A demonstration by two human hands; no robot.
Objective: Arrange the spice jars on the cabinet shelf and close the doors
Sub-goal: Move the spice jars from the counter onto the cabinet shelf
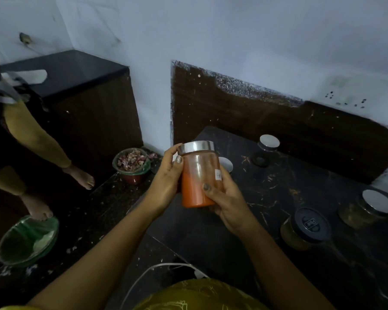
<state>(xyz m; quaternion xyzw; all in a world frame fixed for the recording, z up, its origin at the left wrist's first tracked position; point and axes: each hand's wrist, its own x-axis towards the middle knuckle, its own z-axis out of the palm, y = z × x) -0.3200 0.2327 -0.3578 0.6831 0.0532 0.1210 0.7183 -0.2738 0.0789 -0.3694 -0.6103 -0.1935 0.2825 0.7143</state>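
Here, going from the left, a green-lined bin (27, 240) and a small pot of peelings (132, 163) sit on the floor, clear of the work. The left hand (166, 184) wraps the upper side of the orange spice jar (197, 182), likely steadying it near the lid, while the right hand (224, 198) cups its base to carry the weight. Both grips are closed on it, lifted above the dark surface (244, 220). Rightward, three more jars (306, 229) wait upright; the cabinet shelf is out of view.
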